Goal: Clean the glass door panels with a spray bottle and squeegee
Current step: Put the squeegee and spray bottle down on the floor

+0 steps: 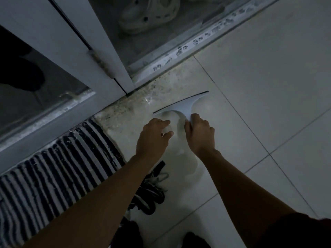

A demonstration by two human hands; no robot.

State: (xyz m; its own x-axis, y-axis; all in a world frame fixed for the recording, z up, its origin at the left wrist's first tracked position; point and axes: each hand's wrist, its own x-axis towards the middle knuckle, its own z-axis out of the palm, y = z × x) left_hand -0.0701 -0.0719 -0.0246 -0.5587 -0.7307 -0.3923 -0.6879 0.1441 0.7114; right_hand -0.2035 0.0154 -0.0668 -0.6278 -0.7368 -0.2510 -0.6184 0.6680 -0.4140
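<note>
The right hand (199, 135) grips the stubby handle of a pale, smooth plastic T-shaped squeegee (182, 106), its fingers (195, 116) wrapped tight round it; the thin black rubber blade points away toward the door, held low over the glossy white tiled floor (259, 86), though whether it touches the tiles cannot be told; the grip looks like a working hold, ready to lift the tool to the glass. The left hand (154, 138) curls finger and thumb round a pale rounded object (167, 130), possibly the spray bottle's top, too dim to be sure. The dark glass door panel (41, 83) sits up left in a white painted frame (100, 43), apart from both hands; gritty, speckled dirt (161, 86) lies along the threshold; a ribbed black-and-white striped woven mat (53, 169) lies against the door's foot, likely to catch drips.
</note>
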